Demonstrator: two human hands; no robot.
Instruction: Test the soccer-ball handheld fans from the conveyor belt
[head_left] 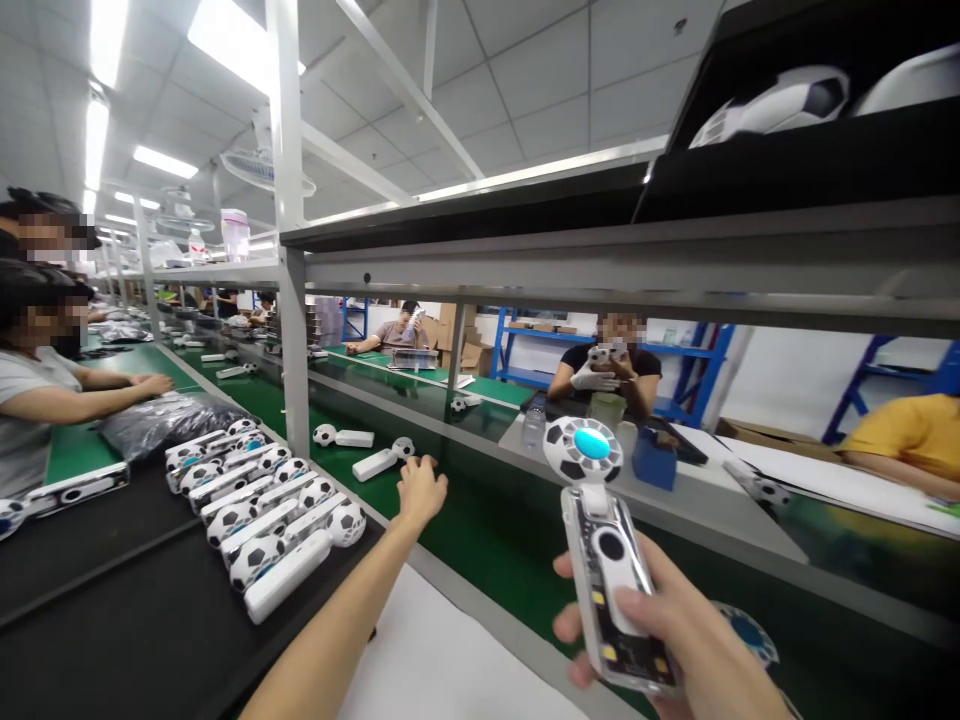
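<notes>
In my right hand (637, 610) is a handheld fan (611, 590) with a soccer-ball-patterned round head, a bright blue disc in its middle and a clear-cased handle. The fingers wrap the handle, and my thumb presses on its front. My left hand (422, 490) reaches over the green conveyor belt (487, 510), its fingers apart and slightly bent. Its fingertips are right beside the ball head of a white-handled fan (382, 460) lying on the belt; whether they touch it I cannot tell. Another white fan (343, 437) lies just beyond.
On a black mat (135, 570) at left, several soccer-ball fans (270, 510) lie in a row. A metal post (289, 250) and an overhead shelf (600, 260) frame the belt. Co-workers sit at left and across the line. A blue box (655, 460) stands on the far side.
</notes>
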